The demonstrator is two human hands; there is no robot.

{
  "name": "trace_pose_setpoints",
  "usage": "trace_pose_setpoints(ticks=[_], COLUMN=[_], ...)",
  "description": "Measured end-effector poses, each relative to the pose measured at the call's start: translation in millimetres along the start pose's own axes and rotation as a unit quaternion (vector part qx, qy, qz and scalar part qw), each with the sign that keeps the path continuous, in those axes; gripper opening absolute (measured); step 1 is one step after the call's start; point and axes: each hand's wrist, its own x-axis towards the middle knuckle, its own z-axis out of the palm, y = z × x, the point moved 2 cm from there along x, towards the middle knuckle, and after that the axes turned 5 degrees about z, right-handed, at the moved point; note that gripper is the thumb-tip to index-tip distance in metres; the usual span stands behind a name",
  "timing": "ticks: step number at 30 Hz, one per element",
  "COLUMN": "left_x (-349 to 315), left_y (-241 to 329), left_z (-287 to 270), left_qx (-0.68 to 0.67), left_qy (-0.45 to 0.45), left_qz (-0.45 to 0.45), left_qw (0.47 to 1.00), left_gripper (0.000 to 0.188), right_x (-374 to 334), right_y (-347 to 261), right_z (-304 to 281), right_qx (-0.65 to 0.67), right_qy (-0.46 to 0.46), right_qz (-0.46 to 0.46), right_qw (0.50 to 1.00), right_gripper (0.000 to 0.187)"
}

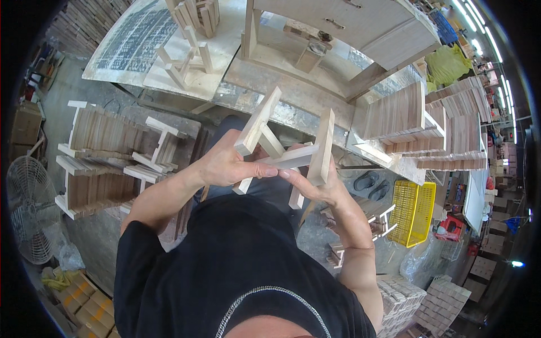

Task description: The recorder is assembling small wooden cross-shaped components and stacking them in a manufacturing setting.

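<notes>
In front of my chest is a pale wooden frame [322,147] of legs joined by crossbars, held tilted between both hands. My left hand [228,163] is closed on its left side, with the thumb along a crossbar. My right hand [320,187] grips the right side, its thumb pointing inward and nearly meeting the left one. The fingers of both hands are partly hidden behind the wood. Just beyond the frame lies the edge of the workbench [265,84].
A similar frame [183,66] stands on the bench's left part, near more wooden pieces. Stacked wooden frames [107,130] fill the left side; another stack [394,115] sits on the right. A wooden cabinet-like box [338,22] stands ahead. A yellow crate [414,214] and a fan [31,208] are on the floor.
</notes>
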Motion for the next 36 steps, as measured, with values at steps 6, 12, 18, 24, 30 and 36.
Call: trace_pose_setpoints(ticks=[6,12,18,24,30,36], left_x=[-3.7,7.4,16.7,28.4,33.8,45.0], left_y=[6.2,5.5,8.3,-13.2,-14.9,-10.0], left_z=[6.6,1.2,1.5,-19.0,-28.0,-23.8], left_qx=[0.018,0.037,-0.059,-0.167,-0.222,-0.241], left_qy=[-0.006,-0.001,-0.003,0.023,0.027,0.009], left_qz=[0.006,0.037,0.014,-0.056,-0.139,-0.186], left_qw=[1.000,0.999,0.998,0.984,0.965,0.953], left_gripper=[0.038,0.036,0.031,0.028,0.026,0.029], right_x=[-2.2,0.4,15.3,35.5,20.2,15.0], right_y=[5.5,11.4,-3.8,25.6,9.5,11.7], right_z=[1.0,2.7,-8.8,-15.0,-15.8,4.3], right_qx=[-0.001,0.000,-0.009,0.110,0.005,0.048], right_qy=[-0.022,0.033,0.052,-0.107,-0.034,0.056], right_qz=[-0.023,-0.011,-0.042,0.091,-0.019,0.051], right_qw=[0.999,0.999,0.998,0.984,0.999,0.996], right_gripper=[0.031,0.027,0.024,0.040,0.093,0.044])
